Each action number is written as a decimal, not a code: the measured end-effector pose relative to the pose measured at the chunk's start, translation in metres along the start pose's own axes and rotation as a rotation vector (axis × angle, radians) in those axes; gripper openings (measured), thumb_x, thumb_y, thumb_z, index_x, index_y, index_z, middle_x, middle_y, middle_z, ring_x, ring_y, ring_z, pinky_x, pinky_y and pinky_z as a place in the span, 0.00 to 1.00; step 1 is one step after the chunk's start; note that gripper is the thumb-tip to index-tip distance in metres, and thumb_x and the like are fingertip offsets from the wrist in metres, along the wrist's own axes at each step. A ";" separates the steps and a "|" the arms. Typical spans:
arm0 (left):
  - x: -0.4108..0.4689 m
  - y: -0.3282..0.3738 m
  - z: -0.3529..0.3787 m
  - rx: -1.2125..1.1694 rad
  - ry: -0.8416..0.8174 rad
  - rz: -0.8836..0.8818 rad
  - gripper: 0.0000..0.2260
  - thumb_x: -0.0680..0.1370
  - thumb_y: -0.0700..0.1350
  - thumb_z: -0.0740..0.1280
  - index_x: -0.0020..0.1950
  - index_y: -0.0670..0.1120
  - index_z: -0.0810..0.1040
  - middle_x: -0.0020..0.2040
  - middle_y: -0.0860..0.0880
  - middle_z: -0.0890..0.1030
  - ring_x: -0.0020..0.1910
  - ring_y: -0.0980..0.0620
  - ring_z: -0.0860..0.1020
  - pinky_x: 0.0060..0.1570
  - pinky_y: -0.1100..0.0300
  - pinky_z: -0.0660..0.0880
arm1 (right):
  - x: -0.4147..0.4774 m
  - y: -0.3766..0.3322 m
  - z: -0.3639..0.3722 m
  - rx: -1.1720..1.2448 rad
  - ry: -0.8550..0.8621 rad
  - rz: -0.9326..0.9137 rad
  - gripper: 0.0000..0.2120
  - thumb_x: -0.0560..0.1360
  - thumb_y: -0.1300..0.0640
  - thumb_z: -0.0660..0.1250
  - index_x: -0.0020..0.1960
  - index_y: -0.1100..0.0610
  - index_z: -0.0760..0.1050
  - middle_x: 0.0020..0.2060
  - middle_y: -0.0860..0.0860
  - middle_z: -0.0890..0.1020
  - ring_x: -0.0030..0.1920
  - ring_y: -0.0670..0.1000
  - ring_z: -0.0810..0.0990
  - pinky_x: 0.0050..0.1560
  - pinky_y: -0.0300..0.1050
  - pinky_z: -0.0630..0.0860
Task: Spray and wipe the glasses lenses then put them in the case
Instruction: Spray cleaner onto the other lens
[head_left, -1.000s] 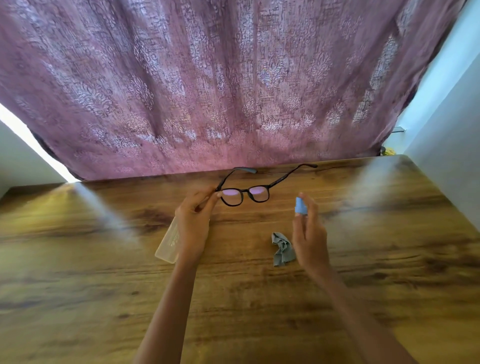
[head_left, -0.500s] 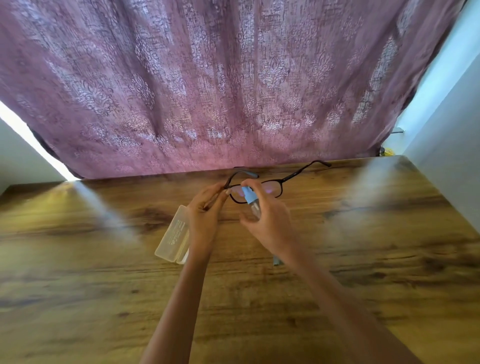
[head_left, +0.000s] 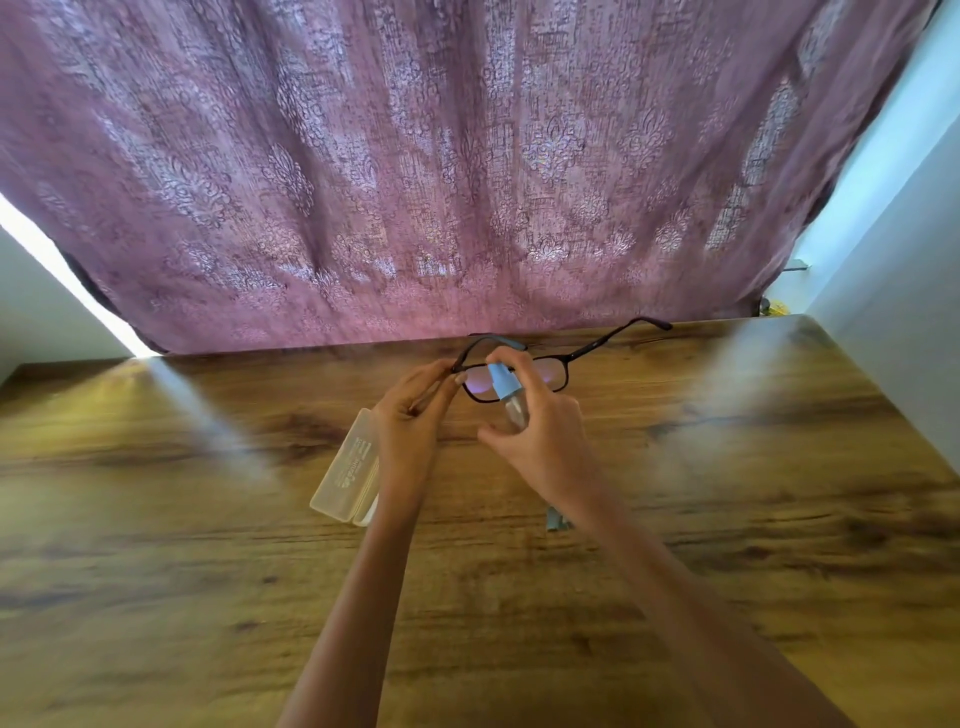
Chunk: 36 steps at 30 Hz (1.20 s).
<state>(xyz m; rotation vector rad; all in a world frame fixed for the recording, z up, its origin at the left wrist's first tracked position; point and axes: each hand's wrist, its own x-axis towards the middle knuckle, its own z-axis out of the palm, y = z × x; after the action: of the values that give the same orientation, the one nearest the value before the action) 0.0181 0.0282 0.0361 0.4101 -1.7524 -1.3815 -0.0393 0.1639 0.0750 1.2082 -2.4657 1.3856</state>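
Observation:
My left hand pinches the left corner of black-framed glasses and holds them above the wooden table, arms unfolded and pointing away from me. My right hand grips a small clear spray bottle with a light blue top, index finger on the top, directly in front of the lenses. A translucent glasses case lies shut on the table under my left wrist. Only a grey corner of the cloth shows beneath my right forearm.
The wooden table stretches wide on both sides of my arms. A purple patterned curtain hangs along its far edge. A pale wall borders the right side.
My right hand has carried the spray bottle from the right across to the front of the lenses, covering the cloth. My left hand raised the glasses slightly away from me.

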 end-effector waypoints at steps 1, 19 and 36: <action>0.000 0.000 0.000 -0.006 0.005 0.003 0.10 0.73 0.40 0.72 0.54 0.44 0.83 0.48 0.55 0.84 0.49 0.60 0.81 0.48 0.71 0.74 | 0.001 -0.001 -0.001 -0.002 -0.004 -0.010 0.28 0.68 0.58 0.74 0.66 0.51 0.68 0.24 0.41 0.62 0.24 0.43 0.68 0.31 0.28 0.61; 0.003 0.008 -0.002 0.009 0.042 0.015 0.10 0.73 0.38 0.72 0.54 0.40 0.82 0.50 0.52 0.84 0.51 0.59 0.81 0.50 0.71 0.74 | 0.001 0.015 -0.016 -0.059 0.177 -0.013 0.26 0.69 0.56 0.74 0.65 0.53 0.69 0.25 0.42 0.62 0.22 0.44 0.61 0.26 0.28 0.64; 0.003 0.003 -0.003 0.020 0.055 0.008 0.11 0.73 0.39 0.72 0.55 0.42 0.83 0.50 0.54 0.84 0.52 0.58 0.81 0.50 0.71 0.73 | 0.000 0.036 -0.019 -0.167 0.109 0.080 0.27 0.68 0.63 0.71 0.62 0.48 0.66 0.25 0.46 0.72 0.22 0.43 0.69 0.24 0.28 0.65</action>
<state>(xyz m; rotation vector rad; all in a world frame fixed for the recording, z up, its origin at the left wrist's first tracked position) 0.0196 0.0252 0.0405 0.4479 -1.7224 -1.3359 -0.0686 0.1884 0.0607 0.9837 -2.5204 1.1992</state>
